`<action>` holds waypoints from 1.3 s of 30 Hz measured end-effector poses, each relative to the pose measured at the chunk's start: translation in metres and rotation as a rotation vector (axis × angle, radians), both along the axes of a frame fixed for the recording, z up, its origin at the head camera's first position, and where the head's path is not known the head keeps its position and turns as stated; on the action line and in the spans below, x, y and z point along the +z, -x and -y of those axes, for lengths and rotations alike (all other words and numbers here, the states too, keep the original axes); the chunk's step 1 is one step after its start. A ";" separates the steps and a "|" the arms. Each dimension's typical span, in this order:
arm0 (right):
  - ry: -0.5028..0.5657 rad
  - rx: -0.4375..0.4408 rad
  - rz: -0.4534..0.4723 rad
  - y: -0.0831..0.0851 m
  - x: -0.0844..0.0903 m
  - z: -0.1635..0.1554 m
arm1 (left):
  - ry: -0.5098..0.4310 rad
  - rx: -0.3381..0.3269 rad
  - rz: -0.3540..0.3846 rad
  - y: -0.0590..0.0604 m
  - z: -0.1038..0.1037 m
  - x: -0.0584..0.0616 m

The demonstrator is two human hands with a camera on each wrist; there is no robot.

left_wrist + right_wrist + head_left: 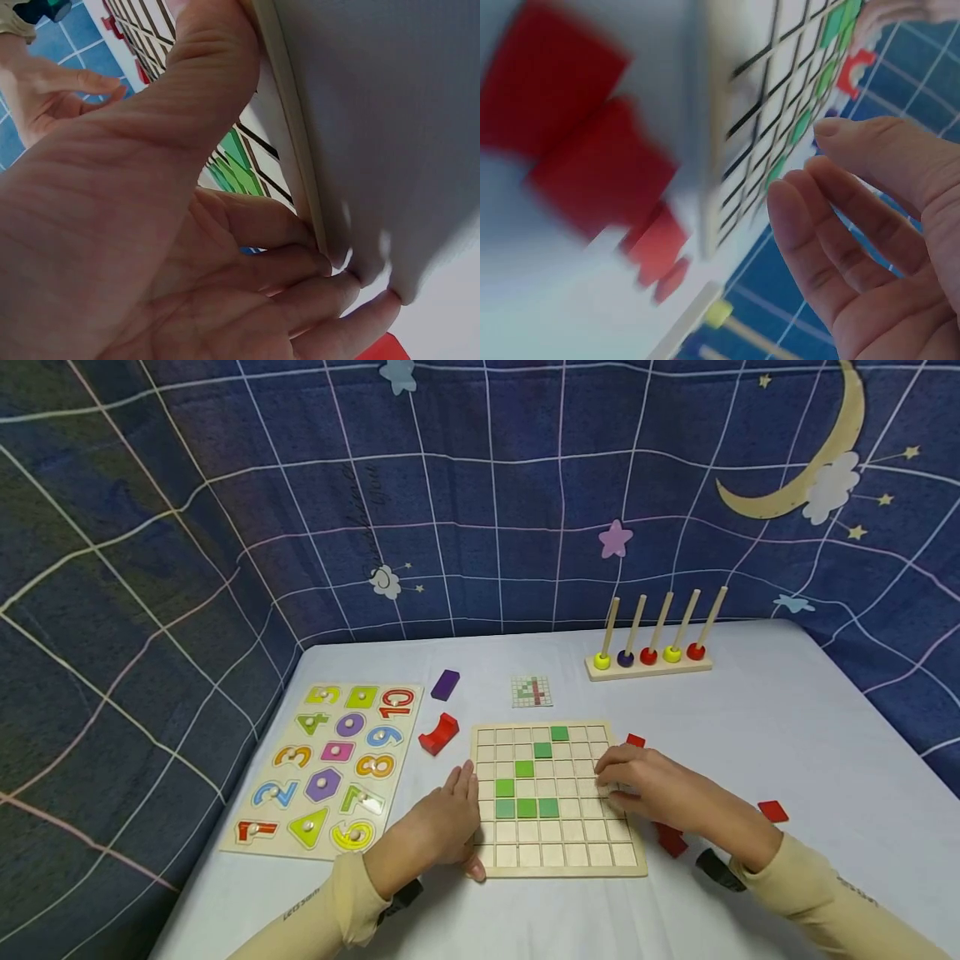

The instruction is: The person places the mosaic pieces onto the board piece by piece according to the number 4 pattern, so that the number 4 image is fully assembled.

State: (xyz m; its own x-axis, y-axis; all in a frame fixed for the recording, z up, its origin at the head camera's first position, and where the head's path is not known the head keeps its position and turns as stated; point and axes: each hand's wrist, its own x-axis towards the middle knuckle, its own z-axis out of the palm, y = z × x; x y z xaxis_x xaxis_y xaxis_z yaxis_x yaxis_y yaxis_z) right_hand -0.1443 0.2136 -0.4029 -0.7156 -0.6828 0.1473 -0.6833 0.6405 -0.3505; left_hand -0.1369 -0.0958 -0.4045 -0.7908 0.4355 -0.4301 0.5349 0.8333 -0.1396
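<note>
A wooden grid board (558, 852) lies on the white table, with several green tiles (527, 808) set in its squares. My left hand (461, 818) lies against the board's left edge, fingers straight and thumb near the front corner. The left wrist view shows its fingertips (330, 281) touching the board's rim (289, 127). My right hand (618, 781) hovers over the board's right side, its relaxed fingers (817, 247) holding nothing. Red tiles (670, 839) lie beside and under that hand, blurred in the right wrist view (592, 172).
A small pattern card (532, 691) lies behind the board. Left of the board are a red arch block (439, 734), a purple block (445, 684) and a number puzzle board (330, 768). A peg stand with coloured beads (648, 656) stands at the back right. More red tiles (772, 811) lie at the right.
</note>
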 end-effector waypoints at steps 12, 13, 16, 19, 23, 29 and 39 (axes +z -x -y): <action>-0.033 -0.101 -0.005 -0.001 -0.015 -0.050 | 0.016 0.011 0.003 0.001 -0.002 0.002; -0.030 -0.090 -0.012 -0.001 -0.018 -0.052 | 0.021 0.010 0.002 0.001 -0.002 0.001; -0.009 -0.047 -0.047 0.002 -0.025 -0.056 | 0.025 0.013 0.005 0.002 -0.002 0.002; 0.028 -0.022 -0.075 0.003 -0.029 -0.056 | 0.019 0.020 0.015 0.002 -0.002 0.002; 0.064 -0.021 -0.097 0.004 -0.032 -0.053 | 0.006 0.031 0.024 0.001 -0.001 0.002; 0.073 -0.036 -0.108 0.003 -0.032 -0.049 | -0.003 0.023 0.011 0.000 -0.001 0.002; 0.069 -0.008 -0.148 0.011 -0.025 -0.036 | -0.008 0.048 0.043 0.001 -0.003 0.002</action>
State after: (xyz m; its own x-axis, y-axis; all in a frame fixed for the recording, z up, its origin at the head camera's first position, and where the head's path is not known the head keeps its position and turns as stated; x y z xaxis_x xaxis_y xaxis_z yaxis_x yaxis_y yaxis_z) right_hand -0.1553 0.2495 -0.4280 -0.6876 -0.6621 0.2980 -0.7261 0.6238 -0.2893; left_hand -0.1377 -0.0931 -0.4022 -0.7914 0.4014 -0.4611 0.4999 0.8590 -0.1103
